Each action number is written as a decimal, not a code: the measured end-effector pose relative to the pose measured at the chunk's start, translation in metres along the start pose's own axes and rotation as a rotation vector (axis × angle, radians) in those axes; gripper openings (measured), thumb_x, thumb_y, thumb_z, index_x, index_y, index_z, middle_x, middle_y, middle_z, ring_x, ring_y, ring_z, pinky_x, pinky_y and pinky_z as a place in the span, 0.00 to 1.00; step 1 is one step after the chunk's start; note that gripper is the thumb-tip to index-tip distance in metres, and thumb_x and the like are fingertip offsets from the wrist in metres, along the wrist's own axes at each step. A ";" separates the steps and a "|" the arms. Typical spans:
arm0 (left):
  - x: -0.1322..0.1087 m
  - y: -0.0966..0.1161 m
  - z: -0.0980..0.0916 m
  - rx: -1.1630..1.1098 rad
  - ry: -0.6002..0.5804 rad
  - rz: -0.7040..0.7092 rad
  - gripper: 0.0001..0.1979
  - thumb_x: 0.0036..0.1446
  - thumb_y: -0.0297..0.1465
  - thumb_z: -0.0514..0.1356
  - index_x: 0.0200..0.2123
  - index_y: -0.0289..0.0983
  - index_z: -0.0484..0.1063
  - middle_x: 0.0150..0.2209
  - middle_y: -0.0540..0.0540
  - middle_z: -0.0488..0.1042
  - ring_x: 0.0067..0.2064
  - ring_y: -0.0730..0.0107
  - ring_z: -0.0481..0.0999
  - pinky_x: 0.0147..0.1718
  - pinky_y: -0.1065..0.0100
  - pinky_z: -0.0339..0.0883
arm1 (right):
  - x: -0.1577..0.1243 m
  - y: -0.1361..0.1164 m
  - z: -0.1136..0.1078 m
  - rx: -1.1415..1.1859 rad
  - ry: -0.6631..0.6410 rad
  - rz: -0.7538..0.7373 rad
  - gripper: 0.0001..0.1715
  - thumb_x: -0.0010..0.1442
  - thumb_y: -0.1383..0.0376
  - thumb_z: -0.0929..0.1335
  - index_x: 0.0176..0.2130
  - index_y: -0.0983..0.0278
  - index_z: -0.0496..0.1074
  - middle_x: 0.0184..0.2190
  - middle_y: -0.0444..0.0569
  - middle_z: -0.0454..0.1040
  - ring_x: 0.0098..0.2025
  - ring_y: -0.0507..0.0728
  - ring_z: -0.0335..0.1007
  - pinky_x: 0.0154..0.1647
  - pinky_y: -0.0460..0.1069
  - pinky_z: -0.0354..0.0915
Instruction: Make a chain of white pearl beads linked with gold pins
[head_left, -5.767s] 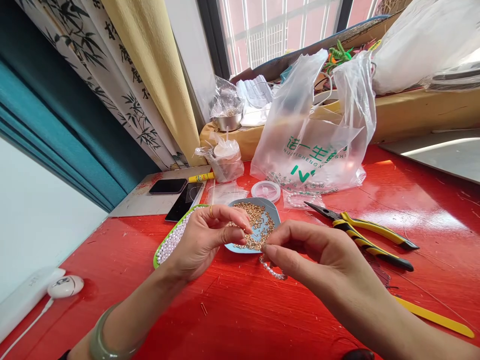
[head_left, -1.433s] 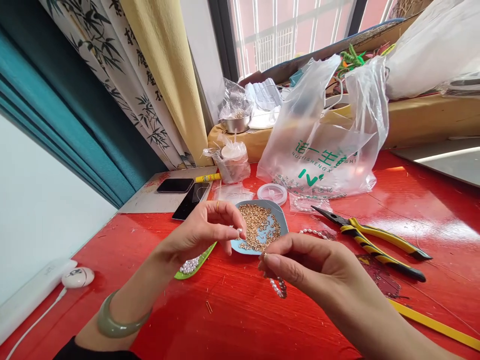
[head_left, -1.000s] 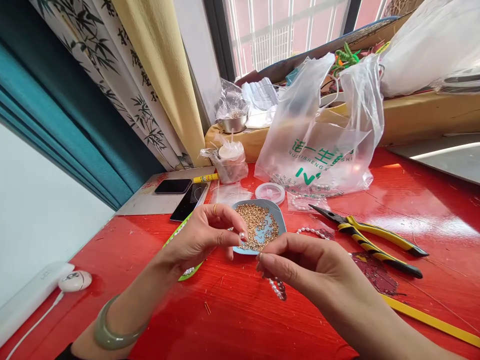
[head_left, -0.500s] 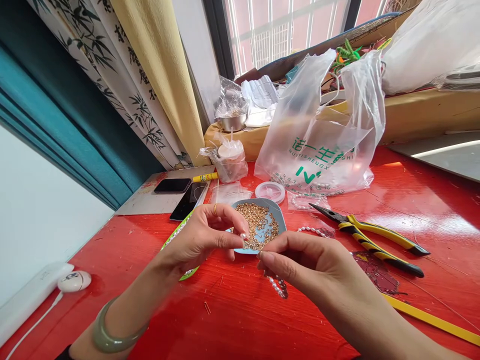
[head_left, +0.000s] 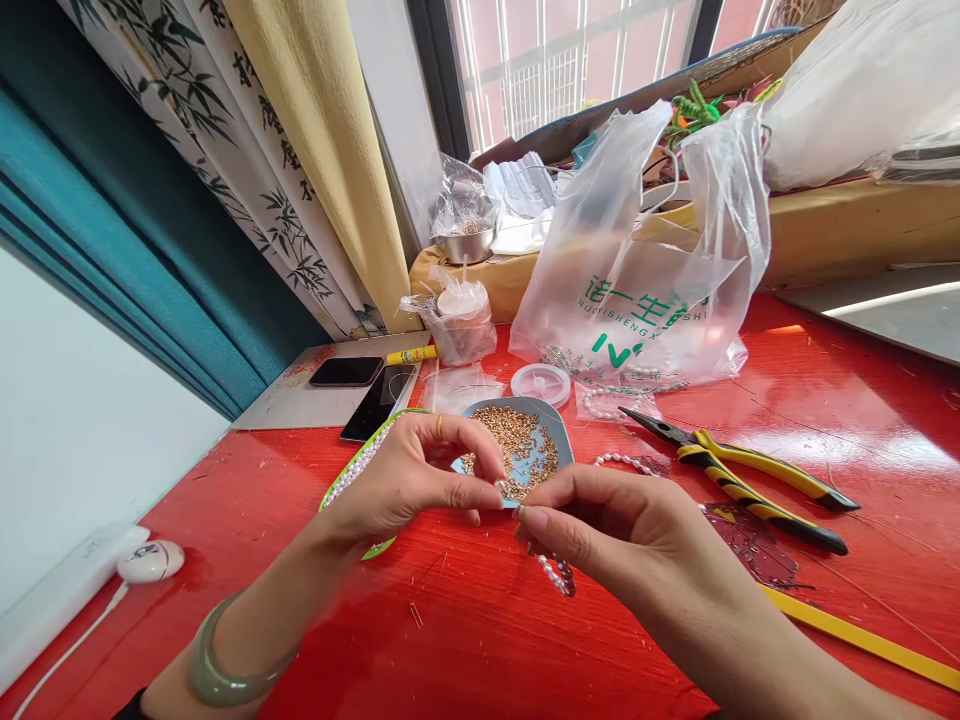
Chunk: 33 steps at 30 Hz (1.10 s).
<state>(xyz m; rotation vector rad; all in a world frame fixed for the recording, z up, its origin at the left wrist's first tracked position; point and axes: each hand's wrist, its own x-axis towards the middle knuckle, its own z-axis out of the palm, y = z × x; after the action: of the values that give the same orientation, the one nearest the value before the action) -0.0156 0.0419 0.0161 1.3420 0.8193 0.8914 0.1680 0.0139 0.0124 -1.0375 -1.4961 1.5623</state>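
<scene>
My left hand (head_left: 431, 475), with a ring and a green bangle on the wrist, pinches a small white bead (head_left: 500, 486) between thumb and forefinger. Close to its right, my right hand (head_left: 600, 515) is closed at the fingertips on a strand of white beads (head_left: 553, 575), which hangs below the fingers. The two sets of fingertips are a small gap apart. Just behind them is a blue dish (head_left: 559, 425) of gold beads (head_left: 506, 430). A green tray (head_left: 328, 495) of white beads is partly hidden by my left hand.
Yellow-black pliers (head_left: 739, 475) lie right of the dish, near a yellow strip (head_left: 862, 638). Behind stand a plastic bag (head_left: 637, 300), a round lid (head_left: 540, 384) and a wrapped cup (head_left: 463, 325). Two phones (head_left: 346, 371) lie back left; a white power strip (head_left: 71, 590) is far left.
My left hand has moved slightly right and down, bringing its bead closer to my right fingertips. More of the green tray shows. My right hand has hardly moved.
</scene>
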 end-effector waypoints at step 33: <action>-0.003 -0.004 0.014 0.066 -0.013 0.111 0.05 0.50 0.24 0.64 0.27 0.40 0.77 0.35 0.51 0.65 0.33 0.78 0.67 0.32 0.75 0.64 | 0.009 0.004 -0.008 0.011 -0.084 -0.051 0.08 0.54 0.63 0.66 0.25 0.62 0.70 0.21 0.41 0.66 0.25 0.51 0.60 0.27 0.45 0.57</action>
<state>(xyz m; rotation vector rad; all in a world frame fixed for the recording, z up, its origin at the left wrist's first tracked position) -0.0043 0.0333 0.0131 1.4612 0.7752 0.9480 0.1718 0.0247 0.0076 -0.9303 -1.5573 1.5938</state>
